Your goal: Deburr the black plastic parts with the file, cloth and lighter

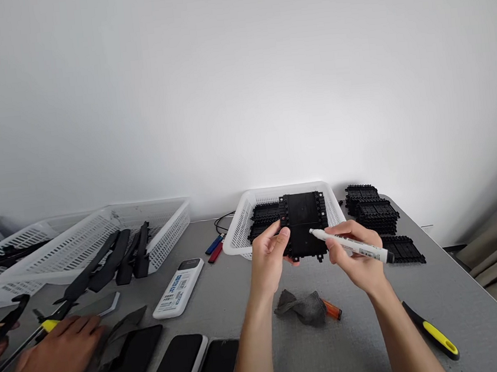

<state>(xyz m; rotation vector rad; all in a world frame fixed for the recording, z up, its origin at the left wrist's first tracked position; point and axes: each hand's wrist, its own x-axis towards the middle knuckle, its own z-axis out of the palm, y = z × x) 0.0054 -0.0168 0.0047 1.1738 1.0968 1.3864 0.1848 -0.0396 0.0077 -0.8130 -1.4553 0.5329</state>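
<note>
My left hand grips the left edge of a black plastic panel with small lugs along its sides, tilted up above the table. In my right hand is a white marker, its tip at the face of the panel and its black end pointing right. Whether the tip touches the panel I cannot tell. Below my hands lie a crumpled grey cloth and an orange object partly under it. Behind the panel, a white basket holds more black panels.
Stacked black panels stand at the right. A yellow-black handled tool lies near the right edge. Left are a white power bank, several phones, baskets of black parts and a co-worker's hand.
</note>
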